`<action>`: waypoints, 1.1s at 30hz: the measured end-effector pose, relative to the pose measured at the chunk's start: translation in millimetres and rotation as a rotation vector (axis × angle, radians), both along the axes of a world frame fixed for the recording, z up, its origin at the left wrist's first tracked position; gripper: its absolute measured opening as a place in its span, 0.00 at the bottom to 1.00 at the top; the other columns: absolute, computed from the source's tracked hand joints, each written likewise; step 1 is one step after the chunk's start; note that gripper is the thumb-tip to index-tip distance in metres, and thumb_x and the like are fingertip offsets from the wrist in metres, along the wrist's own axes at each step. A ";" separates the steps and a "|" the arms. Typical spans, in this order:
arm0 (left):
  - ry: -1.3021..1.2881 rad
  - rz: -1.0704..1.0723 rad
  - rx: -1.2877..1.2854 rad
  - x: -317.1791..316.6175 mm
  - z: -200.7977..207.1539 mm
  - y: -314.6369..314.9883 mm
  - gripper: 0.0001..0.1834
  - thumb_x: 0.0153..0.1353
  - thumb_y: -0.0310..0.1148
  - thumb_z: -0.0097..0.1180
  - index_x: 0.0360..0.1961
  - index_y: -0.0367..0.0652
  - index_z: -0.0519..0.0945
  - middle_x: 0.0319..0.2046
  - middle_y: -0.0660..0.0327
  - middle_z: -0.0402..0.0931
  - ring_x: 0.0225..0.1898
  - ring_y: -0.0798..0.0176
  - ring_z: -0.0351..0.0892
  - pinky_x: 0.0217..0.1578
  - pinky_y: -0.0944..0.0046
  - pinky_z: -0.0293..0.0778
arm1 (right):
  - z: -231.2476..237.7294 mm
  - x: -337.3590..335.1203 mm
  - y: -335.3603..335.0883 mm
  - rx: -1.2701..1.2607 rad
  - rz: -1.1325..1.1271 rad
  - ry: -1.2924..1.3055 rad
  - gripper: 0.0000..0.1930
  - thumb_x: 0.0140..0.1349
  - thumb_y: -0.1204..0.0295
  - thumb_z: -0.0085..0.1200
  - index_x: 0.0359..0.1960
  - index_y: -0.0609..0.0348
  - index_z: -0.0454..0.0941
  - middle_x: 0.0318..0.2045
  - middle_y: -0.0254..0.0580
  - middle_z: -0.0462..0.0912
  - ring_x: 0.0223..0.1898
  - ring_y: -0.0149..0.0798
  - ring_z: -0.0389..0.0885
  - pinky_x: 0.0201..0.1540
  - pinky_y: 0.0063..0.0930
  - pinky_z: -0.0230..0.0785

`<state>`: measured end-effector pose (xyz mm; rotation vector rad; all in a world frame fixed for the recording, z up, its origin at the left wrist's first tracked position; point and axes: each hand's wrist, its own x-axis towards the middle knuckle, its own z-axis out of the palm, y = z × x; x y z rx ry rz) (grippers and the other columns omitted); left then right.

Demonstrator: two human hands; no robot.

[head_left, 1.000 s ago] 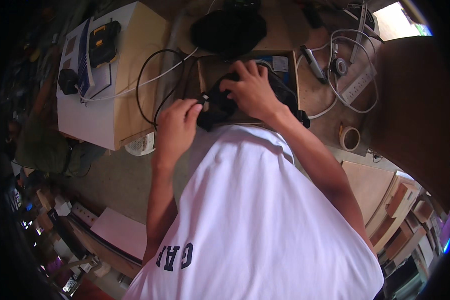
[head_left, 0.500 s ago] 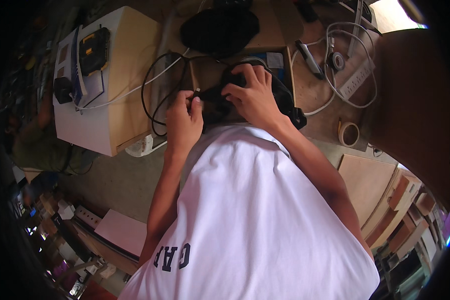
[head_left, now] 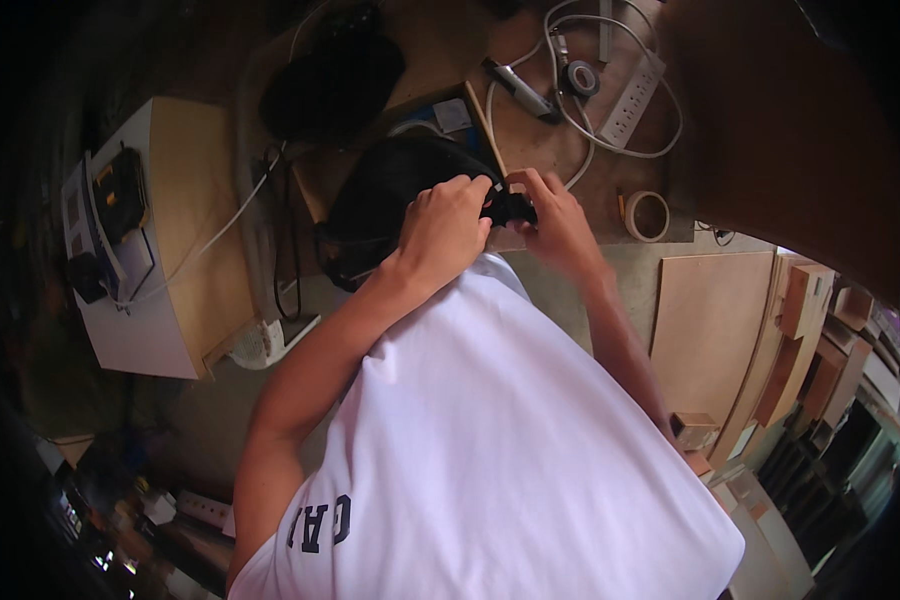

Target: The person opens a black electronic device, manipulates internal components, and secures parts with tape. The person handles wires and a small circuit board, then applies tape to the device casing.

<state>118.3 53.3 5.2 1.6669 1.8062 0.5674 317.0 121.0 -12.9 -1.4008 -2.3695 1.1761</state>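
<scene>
A black, rounded, bag-like thing [head_left: 400,185] sits in front of me in an open box, partly behind my left arm. At its right end my hands are close together. My left hand [head_left: 445,225] is closed, its fingertips by a small pale tip like a cable plug's [head_left: 497,187]; the grip itself is mostly hidden. My right hand [head_left: 558,222] pinches a short black piece [head_left: 515,208] at the black thing's end. Whether the tip touches this piece I cannot tell.
A white power strip [head_left: 634,105] with a looped cord, a utility-knife-shaped tool [head_left: 522,90] and a tape roll [head_left: 648,216] lie to the right. At left stands a wooden cabinet [head_left: 195,220] with a yellow-black device [head_left: 122,195]. A black cable [head_left: 296,270] hangs beside it.
The view has shifted right. My left hand has moved across to beside my right hand, bringing the plug along. My right hand has moved to the black thing's right end and now pinches a piece there.
</scene>
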 end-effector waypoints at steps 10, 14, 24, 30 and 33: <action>-0.070 -0.151 0.026 10.3 -4.8 11.6 0.18 0.62 0.26 0.71 0.54 0.47 0.89 0.44 0.53 0.80 0.40 0.43 0.90 0.44 0.46 0.85 | -23.1 29.4 -19.4 -0.431 -0.303 0.502 0.19 0.71 0.89 0.57 0.60 0.61 0.76 0.51 0.44 0.87 0.51 0.36 0.92 0.54 0.33 0.85; 0.061 -0.279 0.020 6.2 -5.1 17.7 0.17 0.62 0.27 0.73 0.53 0.45 0.89 0.46 0.53 0.77 0.41 0.42 0.89 0.43 0.46 0.85 | -31.3 35.8 -28.5 -0.527 -0.384 0.647 0.18 0.75 0.88 0.54 0.62 0.60 0.73 0.55 0.37 0.82 0.55 0.33 0.88 0.59 0.31 0.84; -0.101 -0.002 0.255 -11.6 22.3 49.8 0.12 0.64 0.32 0.77 0.39 0.35 0.86 0.36 0.50 0.82 0.37 0.44 0.85 0.40 0.49 0.78 | -24.9 54.7 -36.0 -0.561 -0.481 0.584 0.18 0.71 0.89 0.56 0.59 0.58 0.75 0.53 0.37 0.81 0.49 0.32 0.89 0.52 0.30 0.85; 0.035 0.235 0.230 -75.1 45.0 36.3 0.12 0.69 0.33 0.74 0.37 0.34 0.85 0.31 0.54 0.80 0.32 0.54 0.81 0.37 0.56 0.74 | -65.7 64.3 -46.7 -0.415 -0.539 0.474 0.20 0.69 0.90 0.56 0.58 0.57 0.77 0.47 0.34 0.83 0.46 0.29 0.85 0.51 0.29 0.83; 0.013 0.389 0.085 -108.1 41.9 15.8 0.14 0.69 0.37 0.74 0.37 0.35 0.86 0.31 0.55 0.83 0.33 0.57 0.83 0.40 0.57 0.77 | -93.2 88.3 -46.0 -0.375 -0.496 0.478 0.21 0.68 0.91 0.57 0.59 0.57 0.78 0.49 0.33 0.83 0.49 0.28 0.84 0.50 0.27 0.81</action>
